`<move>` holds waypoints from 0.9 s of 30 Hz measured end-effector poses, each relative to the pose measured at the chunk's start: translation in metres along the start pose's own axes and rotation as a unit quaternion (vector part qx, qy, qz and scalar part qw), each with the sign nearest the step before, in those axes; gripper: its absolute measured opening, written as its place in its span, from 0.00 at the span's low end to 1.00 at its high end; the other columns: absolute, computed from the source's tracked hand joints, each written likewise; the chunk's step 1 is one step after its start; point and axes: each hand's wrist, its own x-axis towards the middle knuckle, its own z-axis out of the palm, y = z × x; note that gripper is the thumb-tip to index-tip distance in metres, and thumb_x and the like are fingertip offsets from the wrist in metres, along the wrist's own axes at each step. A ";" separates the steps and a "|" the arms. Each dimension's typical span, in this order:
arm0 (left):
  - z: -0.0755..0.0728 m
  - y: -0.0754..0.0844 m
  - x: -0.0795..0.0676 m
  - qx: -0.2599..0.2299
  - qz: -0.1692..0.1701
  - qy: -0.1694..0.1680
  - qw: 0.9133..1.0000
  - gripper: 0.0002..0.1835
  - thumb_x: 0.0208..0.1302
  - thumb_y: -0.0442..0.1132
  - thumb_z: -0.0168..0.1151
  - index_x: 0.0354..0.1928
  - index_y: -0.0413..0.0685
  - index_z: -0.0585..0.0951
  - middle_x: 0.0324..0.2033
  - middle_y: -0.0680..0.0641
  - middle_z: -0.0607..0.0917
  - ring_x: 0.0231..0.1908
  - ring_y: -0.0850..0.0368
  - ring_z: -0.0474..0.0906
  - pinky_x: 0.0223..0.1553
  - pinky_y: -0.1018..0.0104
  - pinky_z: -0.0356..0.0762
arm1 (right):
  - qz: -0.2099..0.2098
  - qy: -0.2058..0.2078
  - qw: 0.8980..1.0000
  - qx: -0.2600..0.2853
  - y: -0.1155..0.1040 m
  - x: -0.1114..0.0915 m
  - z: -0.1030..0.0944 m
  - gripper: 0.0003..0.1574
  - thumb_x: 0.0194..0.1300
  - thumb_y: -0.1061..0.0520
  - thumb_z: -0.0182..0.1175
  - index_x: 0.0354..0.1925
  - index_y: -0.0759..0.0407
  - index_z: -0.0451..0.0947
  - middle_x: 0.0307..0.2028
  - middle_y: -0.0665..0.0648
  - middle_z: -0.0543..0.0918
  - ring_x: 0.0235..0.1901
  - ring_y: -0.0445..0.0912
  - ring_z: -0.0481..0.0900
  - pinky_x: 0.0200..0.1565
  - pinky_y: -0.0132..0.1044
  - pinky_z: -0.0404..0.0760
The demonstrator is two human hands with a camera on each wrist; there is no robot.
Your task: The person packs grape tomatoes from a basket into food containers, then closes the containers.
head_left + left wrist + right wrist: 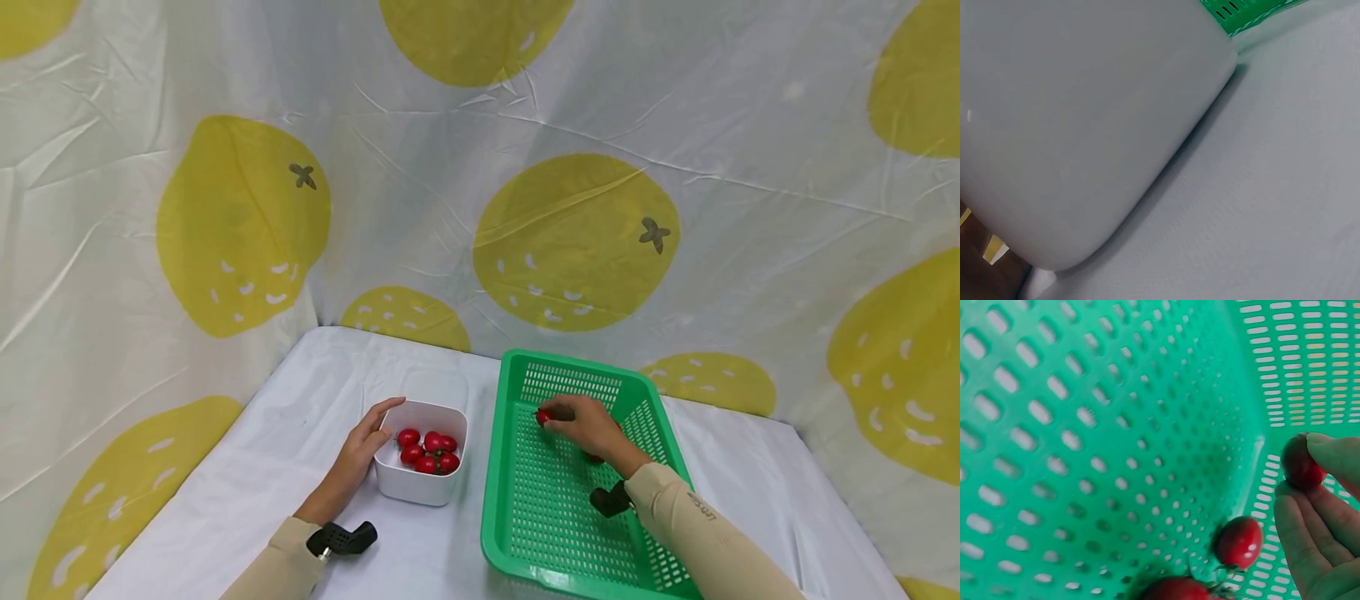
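Observation:
Between thumb and fingers, my right hand (588,423) pinches a cherry tomato (1302,464) inside the green basket (491,508). More cherry tomatoes (1239,542) lie on the basket floor near its side, mostly covered by the hand in the head view. To the left, a white square container (415,487) holds several cherry tomatoes (426,464). My left hand (360,450) rests against this container's left side, its fingers reaching along the rim and its thumb over the edge. The left wrist view mainly shows the container's outer wall (1097,125).
A white cloth (300,417) covers the table. The basket stands to the right of the container, with a narrow gap between them. Behind and at the sides hangs a white curtain (405,200) printed with yellow lemons.

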 end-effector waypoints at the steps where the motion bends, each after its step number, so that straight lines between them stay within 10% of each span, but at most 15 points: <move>1: 0.000 0.000 0.000 0.000 -0.001 0.000 1.000 0.23 0.75 0.36 0.40 0.69 0.54 0.64 0.71 0.47 0.60 0.74 0.43 0.38 0.67 0.33 0.33 | 0.001 0.004 1.000 0.006 -0.001 0.000 0.000 0.18 0.63 0.57 0.65 0.51 0.55 0.81 0.44 0.53 0.85 0.44 0.48 0.83 0.45 0.46 0.81; 18: 0.001 0.002 0.000 -0.001 -0.003 0.003 1.000 0.24 0.74 0.34 0.40 0.69 0.55 0.65 0.71 0.47 0.61 0.74 0.43 0.40 0.67 0.33 0.33 | 0.015 0.029 0.992 0.121 -0.025 0.002 -0.014 0.19 0.64 0.56 0.64 0.54 0.53 0.80 0.45 0.55 0.85 0.35 0.55 0.83 0.36 0.54 0.82; 27: 0.000 0.002 0.001 -0.001 0.006 0.000 1.000 0.23 0.74 0.35 0.40 0.69 0.55 0.65 0.71 0.47 0.61 0.74 0.45 0.39 0.68 0.34 0.34 | -0.040 0.032 0.988 0.144 -0.043 0.003 -0.006 0.21 0.63 0.56 0.65 0.54 0.57 0.79 0.49 0.57 0.83 0.48 0.50 0.82 0.46 0.39 0.82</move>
